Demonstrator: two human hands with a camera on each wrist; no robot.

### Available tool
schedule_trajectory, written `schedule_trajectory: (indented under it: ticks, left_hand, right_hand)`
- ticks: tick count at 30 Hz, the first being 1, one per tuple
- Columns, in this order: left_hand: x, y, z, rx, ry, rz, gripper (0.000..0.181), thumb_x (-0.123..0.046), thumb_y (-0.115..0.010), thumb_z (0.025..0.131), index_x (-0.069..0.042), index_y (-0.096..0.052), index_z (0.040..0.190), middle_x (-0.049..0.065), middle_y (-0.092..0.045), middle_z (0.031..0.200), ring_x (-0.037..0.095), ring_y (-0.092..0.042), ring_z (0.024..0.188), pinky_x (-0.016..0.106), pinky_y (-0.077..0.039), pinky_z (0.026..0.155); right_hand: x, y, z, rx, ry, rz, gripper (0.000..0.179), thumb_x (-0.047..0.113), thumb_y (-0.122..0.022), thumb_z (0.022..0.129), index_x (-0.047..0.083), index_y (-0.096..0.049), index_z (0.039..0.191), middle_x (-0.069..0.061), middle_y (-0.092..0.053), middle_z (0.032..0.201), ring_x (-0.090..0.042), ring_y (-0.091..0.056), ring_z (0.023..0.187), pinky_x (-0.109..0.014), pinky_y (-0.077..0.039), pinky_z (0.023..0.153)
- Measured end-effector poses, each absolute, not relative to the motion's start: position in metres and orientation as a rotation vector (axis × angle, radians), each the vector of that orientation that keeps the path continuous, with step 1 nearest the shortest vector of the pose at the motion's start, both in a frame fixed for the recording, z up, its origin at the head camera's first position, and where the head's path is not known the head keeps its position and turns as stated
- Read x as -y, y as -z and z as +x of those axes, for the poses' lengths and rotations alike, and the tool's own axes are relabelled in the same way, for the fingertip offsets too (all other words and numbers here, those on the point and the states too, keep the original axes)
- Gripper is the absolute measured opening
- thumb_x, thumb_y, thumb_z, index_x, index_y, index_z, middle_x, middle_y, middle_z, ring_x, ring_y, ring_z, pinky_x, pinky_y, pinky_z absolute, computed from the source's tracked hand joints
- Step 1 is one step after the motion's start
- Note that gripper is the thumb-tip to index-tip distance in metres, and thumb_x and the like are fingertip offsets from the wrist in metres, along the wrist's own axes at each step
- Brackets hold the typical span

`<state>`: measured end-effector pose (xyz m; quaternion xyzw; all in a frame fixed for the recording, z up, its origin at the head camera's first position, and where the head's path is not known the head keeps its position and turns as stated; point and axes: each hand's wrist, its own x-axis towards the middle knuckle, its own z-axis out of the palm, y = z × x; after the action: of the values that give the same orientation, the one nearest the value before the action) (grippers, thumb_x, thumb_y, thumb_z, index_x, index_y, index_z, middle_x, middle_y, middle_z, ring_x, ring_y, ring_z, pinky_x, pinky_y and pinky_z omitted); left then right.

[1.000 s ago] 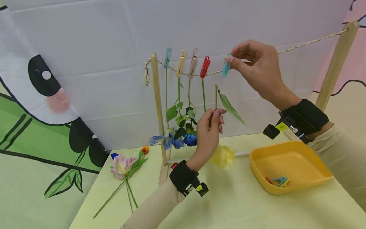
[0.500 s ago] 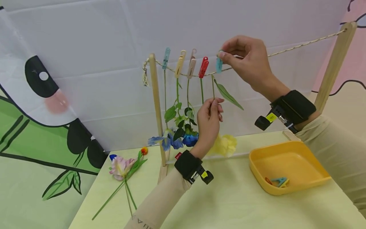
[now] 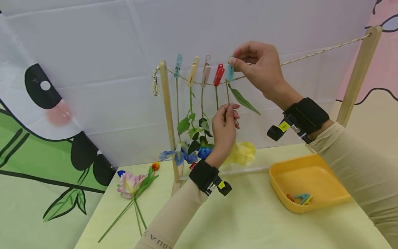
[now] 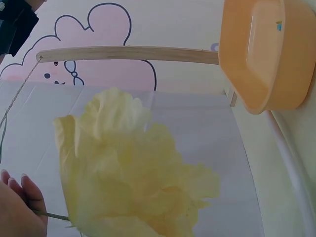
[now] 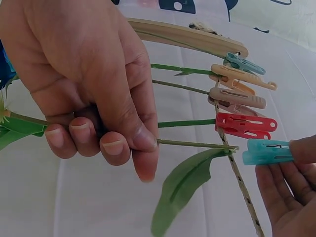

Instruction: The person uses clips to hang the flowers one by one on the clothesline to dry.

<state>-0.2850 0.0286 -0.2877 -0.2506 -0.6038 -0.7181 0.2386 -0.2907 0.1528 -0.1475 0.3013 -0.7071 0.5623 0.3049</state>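
My left hand point(image 3: 225, 129) pinches the stem of a yellow artificial flower point(image 3: 244, 154), which hangs bloom down. The stem's top, with a long green leaf point(image 5: 185, 185), lies across the rope point(image 5: 242, 190) in the right wrist view. Between thumb and fingers, my right hand point(image 3: 262, 69) holds a turquoise clothespin point(image 5: 266, 151). Its tip is just beside the stem end, a small gap apart. Left of it, a red clothespin point(image 3: 219, 75) and several others clip flower stems to the rope. The yellow bloom point(image 4: 128, 173) fills much of the left wrist view.
Wooden posts point(image 3: 168, 117) hold the rope at both ends. At the right of the table stands a yellow-orange tray point(image 3: 326, 204) with a few clothespins point(image 3: 301, 198). Loose artificial flowers, one of them pink point(image 3: 130, 185), lie at the left. A pale cloth hangs behind.
My left hand has raised the flower stem up to the rope. My right hand has moved left with the turquoise clothespin, closer to the red one and the stem end.
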Motion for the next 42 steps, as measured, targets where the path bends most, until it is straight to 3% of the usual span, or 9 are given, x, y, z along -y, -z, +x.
schedule_trajectory:
  ticks: [15,26,33,42]
  left_hand:
    - [-0.026,0.285,-0.287,1.654,1.974,-0.685,0.028,-0.014,-0.045,0.111,0.003,-0.067,0.111,0.005,-0.056,0.08,0.018,-0.05,0.06,0.022,-0.05,0.058]
    - [-0.024,0.289,-0.285,1.672,1.967,-0.704,0.031,-0.015,-0.044,0.111,0.007,-0.066,0.114,0.011,-0.057,0.083,0.022,-0.054,0.064,0.025,-0.054,0.062]
    - [-0.019,0.295,-0.28,1.702,1.923,-0.76,0.03,-0.012,-0.044,0.111,0.005,-0.063,0.128,0.024,-0.067,0.104,0.038,-0.066,0.085,0.039,-0.06,0.082]
    - [0.002,0.301,-0.264,1.812,1.713,-0.787,0.036,-0.004,-0.051,0.107,0.002,-0.054,0.143,0.019,-0.064,0.132,0.033,-0.065,0.116,0.037,-0.052,0.103]
  right_hand:
    - [-0.144,0.151,-0.297,2.007,-1.456,0.731,0.016,0.014,-0.073,0.097,0.001,-0.072,0.106,-0.007,-0.073,0.097,-0.018,-0.073,0.084,-0.025,-0.058,0.077]
    - [-0.145,0.153,-0.296,2.107,-1.354,0.706,0.022,0.016,-0.069,0.099,0.0,-0.072,0.114,-0.011,-0.074,0.104,-0.018,-0.073,0.087,-0.024,-0.057,0.081]
    - [-0.146,0.155,-0.293,2.127,-1.291,0.715,0.025,0.018,-0.068,0.1,0.002,-0.073,0.118,-0.012,-0.075,0.109,-0.015,-0.073,0.089,-0.024,-0.057,0.084]
    - [-0.146,0.155,-0.283,2.146,-1.23,0.713,0.028,0.022,-0.067,0.1,0.008,-0.073,0.123,-0.011,-0.074,0.114,-0.012,-0.072,0.092,-0.024,-0.055,0.085]
